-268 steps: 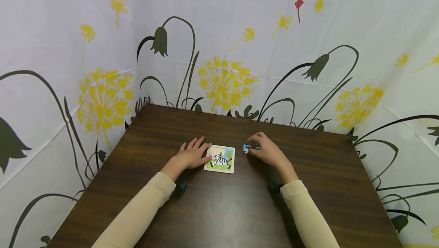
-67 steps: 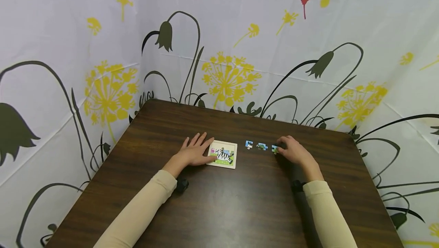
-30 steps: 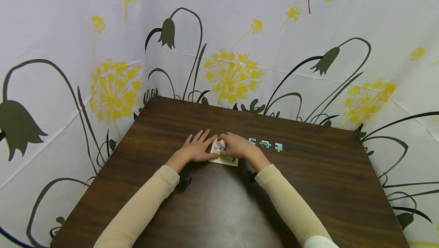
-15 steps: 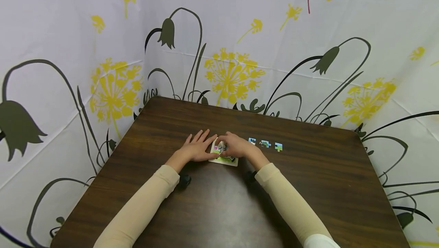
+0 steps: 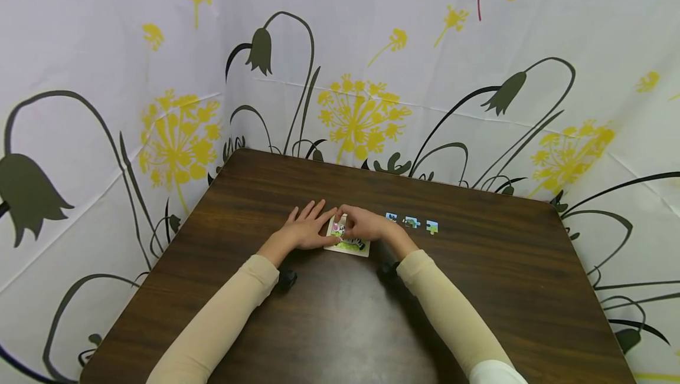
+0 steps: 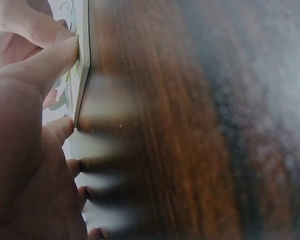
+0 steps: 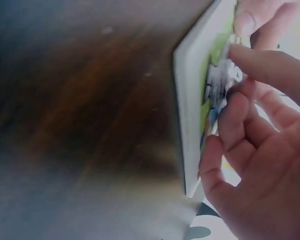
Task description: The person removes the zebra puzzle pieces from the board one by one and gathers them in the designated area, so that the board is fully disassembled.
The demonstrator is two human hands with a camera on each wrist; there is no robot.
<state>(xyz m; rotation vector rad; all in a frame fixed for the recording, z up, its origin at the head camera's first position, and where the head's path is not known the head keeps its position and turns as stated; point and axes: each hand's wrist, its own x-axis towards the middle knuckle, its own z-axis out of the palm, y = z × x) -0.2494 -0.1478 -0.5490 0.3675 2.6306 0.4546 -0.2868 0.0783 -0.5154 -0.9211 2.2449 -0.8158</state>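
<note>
A small square picture puzzle (image 5: 350,247) with a zebra and a pale frame lies flat on the table. My left hand (image 5: 305,232) is spread at its left side, its thumb on the lower left of the puzzle; the left wrist view shows that thumb on the frame (image 6: 84,65). My right hand (image 5: 363,223) is over the upper part with bent fingers. In the right wrist view, the fingertips of my right hand (image 7: 265,125) touch the puzzle's face (image 7: 213,80). Whether they pinch a piece is hidden.
Three loose puzzle pieces lie in a row right of the puzzle: one partly behind my right hand (image 5: 391,217), a middle one (image 5: 411,222) and a right one (image 5: 432,227). The brown table (image 5: 504,278) meets a flowered curtain (image 5: 297,77) behind.
My right hand has left the right-hand loose piece and moved left onto the puzzle; in the last second its fingers have shifted slightly there. Loose pieces now lie in a row. My left hand stays put.
</note>
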